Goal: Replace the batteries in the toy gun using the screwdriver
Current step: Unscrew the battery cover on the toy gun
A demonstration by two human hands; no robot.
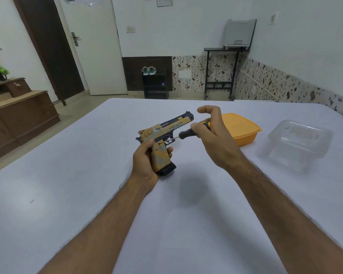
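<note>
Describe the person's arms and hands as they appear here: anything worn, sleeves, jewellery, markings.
Both forearms are bare up to the bottom edge of the picture; no sleeve shows. The left hand and the right hand wear no gloves, and no watch, bracelet or ring is visible on either. Both forearms have hair. No tattoo, bandage or other marking can be seen.

White walls, floral-patterned lower band along the right. White door beside a dark brown door frame. Brown wooden cabinet at left. Pair of shoes atop a small black stand. Grey printer on a black-framed shelf. Pale floor.
</note>
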